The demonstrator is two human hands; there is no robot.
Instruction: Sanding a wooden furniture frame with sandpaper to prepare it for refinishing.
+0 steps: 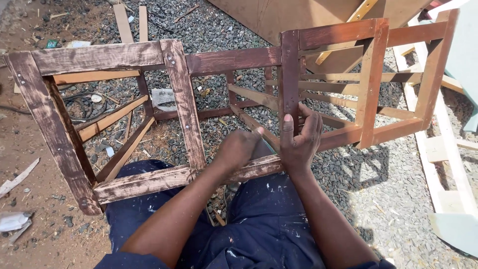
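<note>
One patchy, brown-stained wooden frame (184, 89)

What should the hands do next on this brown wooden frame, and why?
Probably slide the left hand a little further along the near rail. The right hand steadies the upright post, and the wooden frame looks patchy, with pale scuffed streaks across its brown stain, so more rubbing seems needed.

The wooden frame (184, 94) lies on its side across the person's lap, over the gravel (358, 174). The left hand (239, 148) sits on the near rail (164, 179), just left of the upright post (289, 79). The right hand (298, 142) is flat against that post. A big board (298, 15) stands behind the frame, and loose planks (132, 22) lie far behind on the left
</note>
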